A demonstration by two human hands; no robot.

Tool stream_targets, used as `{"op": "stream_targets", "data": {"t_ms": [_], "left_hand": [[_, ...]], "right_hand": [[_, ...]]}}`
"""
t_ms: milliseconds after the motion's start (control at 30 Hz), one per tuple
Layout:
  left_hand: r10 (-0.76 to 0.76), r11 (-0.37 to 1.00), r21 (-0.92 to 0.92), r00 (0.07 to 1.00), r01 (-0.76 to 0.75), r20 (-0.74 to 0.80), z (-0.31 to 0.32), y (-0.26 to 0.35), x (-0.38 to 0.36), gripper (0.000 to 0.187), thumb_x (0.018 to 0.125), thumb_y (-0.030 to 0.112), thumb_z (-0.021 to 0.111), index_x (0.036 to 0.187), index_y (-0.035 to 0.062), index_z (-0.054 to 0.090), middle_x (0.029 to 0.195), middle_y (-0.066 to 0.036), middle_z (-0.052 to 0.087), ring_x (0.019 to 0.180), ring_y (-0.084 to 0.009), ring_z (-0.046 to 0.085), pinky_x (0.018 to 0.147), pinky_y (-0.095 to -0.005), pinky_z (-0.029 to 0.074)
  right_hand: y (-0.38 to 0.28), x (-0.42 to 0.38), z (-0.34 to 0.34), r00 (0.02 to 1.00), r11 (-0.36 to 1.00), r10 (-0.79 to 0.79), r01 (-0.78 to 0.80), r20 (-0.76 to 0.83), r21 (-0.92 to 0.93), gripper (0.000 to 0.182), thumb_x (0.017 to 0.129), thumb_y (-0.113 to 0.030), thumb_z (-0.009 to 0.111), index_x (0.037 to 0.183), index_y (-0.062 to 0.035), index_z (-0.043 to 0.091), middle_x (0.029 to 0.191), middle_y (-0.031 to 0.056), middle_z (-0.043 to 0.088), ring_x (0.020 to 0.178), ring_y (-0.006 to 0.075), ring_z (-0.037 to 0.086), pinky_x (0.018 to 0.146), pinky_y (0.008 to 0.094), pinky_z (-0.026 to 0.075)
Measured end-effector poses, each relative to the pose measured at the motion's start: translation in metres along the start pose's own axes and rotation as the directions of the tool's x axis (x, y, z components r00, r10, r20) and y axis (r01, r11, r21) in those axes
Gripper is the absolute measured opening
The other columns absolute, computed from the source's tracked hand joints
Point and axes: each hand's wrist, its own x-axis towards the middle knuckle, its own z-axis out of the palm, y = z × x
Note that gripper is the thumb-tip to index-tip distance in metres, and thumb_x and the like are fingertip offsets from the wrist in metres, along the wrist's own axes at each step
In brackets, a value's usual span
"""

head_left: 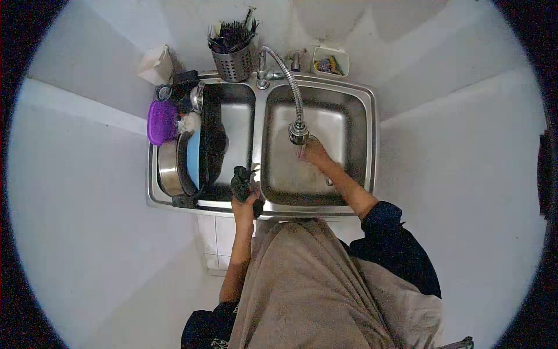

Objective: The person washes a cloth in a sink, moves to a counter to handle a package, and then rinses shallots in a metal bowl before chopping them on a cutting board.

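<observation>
My left hand [246, 200] is closed round a bunched dark cloth [240, 184], just over the front of the divider between the two basins. Part of the dark bundle shows below my fingers. My right hand [315, 155] reaches into the right basin [349, 174], right under the spray head [299, 132] of the flexible tap. The spray head partly covers its fingers, and a thin dark curved edge shows beside them. Whether this hand holds anything is too blurred to make out.
In the left basin [238, 134], a steel pot [169, 168], a light blue dish [193, 160] and dark pans stand on edge. A purple lid [161, 123] lies at the left. Behind are a perforated cutlery holder [235, 65] and a white sponge tray [345, 61]. Walls flank both sides.
</observation>
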Motion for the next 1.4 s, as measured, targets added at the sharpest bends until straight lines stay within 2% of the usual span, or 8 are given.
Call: {"op": "stream_targets", "data": {"t_ms": [67,200,300,567,733,833,1200,1400], "left_hand": [[0.006,0.999,0.031,1.000,-0.006,-0.001,0.000,0.006,0.000,0.027,0.072,0.006,0.069,0.096,0.0037,0.058,0.082,-0.003,0.061,0.070,-0.0157,0.059,0.068,-0.0288,0.048],[0.017,0.994,0.110,1.000,-0.018,0.006,0.004,0.032,-0.005,0.023,0.071,0.007,0.070,0.091,0.0057,0.058,0.082,-0.003,0.061,0.071,-0.0148,0.058,0.068,-0.0293,0.047],[0.005,0.998,0.066,1.000,-0.006,0.016,0.003,0.043,-0.011,0.022,0.071,0.008,0.070,0.089,0.0068,0.058,0.082,-0.002,0.060,0.071,-0.0143,0.057,0.067,-0.0292,0.046],[-0.018,0.983,0.184,0.998,0.006,0.063,-0.015,0.034,-0.001,0.034,0.074,0.008,0.070,0.105,0.0059,0.056,0.091,-0.005,0.060,0.081,-0.0178,0.060,0.075,-0.0306,0.049],[-0.004,0.994,0.105,0.996,-0.005,0.084,-0.008,0.044,-0.006,0.023,0.074,0.006,0.069,0.093,0.0066,0.057,0.084,-0.002,0.060,0.076,-0.0141,0.057,0.071,-0.0289,0.046],[-0.011,0.991,0.136,0.994,-0.003,0.104,-0.008,0.042,-0.004,0.022,0.074,0.005,0.069,0.093,0.0063,0.058,0.084,-0.003,0.060,0.076,-0.0146,0.058,0.071,-0.0287,0.046],[-0.058,0.994,0.097,0.995,0.050,0.085,-0.004,0.025,0.006,0.019,0.075,0.005,0.069,0.091,0.0061,0.059,0.081,-0.002,0.061,0.073,-0.0151,0.058,0.069,-0.0304,0.047],[-0.042,0.997,0.075,0.994,0.034,0.103,0.000,0.020,0.008,0.020,0.074,0.006,0.070,0.091,0.0068,0.060,0.082,-0.001,0.061,0.074,-0.0148,0.057,0.070,-0.0295,0.046]], "right_hand": [[0.025,-0.015,0.010,0.963,0.741,-0.072,-0.121,0.258,0.660,0.035,0.087,-0.021,0.060,0.111,0.0042,0.056,0.108,0.0138,0.064,0.101,0.0289,0.061,0.091,0.0388,0.050],[-0.009,-0.016,-0.001,0.934,0.709,-0.138,-0.139,0.330,0.692,0.039,0.085,-0.020,0.064,0.115,0.0048,0.055,0.110,0.0145,0.062,0.098,0.0248,0.063,0.087,0.0362,0.052],[-0.011,-0.012,-0.008,0.777,0.779,-0.211,-0.232,0.593,0.582,0.041,0.084,-0.017,0.066,0.118,0.0044,0.056,0.110,0.0148,0.063,0.096,0.0243,0.064,0.086,0.0352,0.053],[-0.019,-0.016,-0.019,0.897,0.947,-0.133,-0.010,0.421,0.321,0.036,0.082,-0.016,0.067,0.112,0.0020,0.062,0.106,0.0119,0.066,0.098,0.0209,0.063,0.087,0.0330,0.052],[0.022,0.042,-0.014,0.764,0.888,0.089,0.229,0.639,-0.398,0.037,0.096,-0.021,0.042,0.122,0.0011,0.055,0.115,0.0135,0.062,0.104,0.0251,0.061,0.089,0.0358,0.050],[0.022,0.039,-0.021,0.697,0.937,0.145,0.131,0.703,-0.323,0.037,0.092,-0.023,0.048,0.119,0.0005,0.057,0.113,0.0129,0.063,0.101,0.0238,0.062,0.085,0.0344,0.051],[-0.018,0.021,-0.022,0.915,0.930,-0.056,0.193,0.399,-0.313,0.046,0.079,-0.038,0.068,0.110,-0.0049,0.059,0.104,0.0111,0.065,0.093,0.0211,0.060,0.082,0.0336,0.049],[-0.012,0.031,-0.027,0.858,0.958,-0.270,0.284,0.436,0.034,0.053,0.078,-0.028,0.071,0.123,-0.0060,0.054,0.116,0.0095,0.061,0.107,0.0216,0.056,0.093,0.0351,0.044]]}}
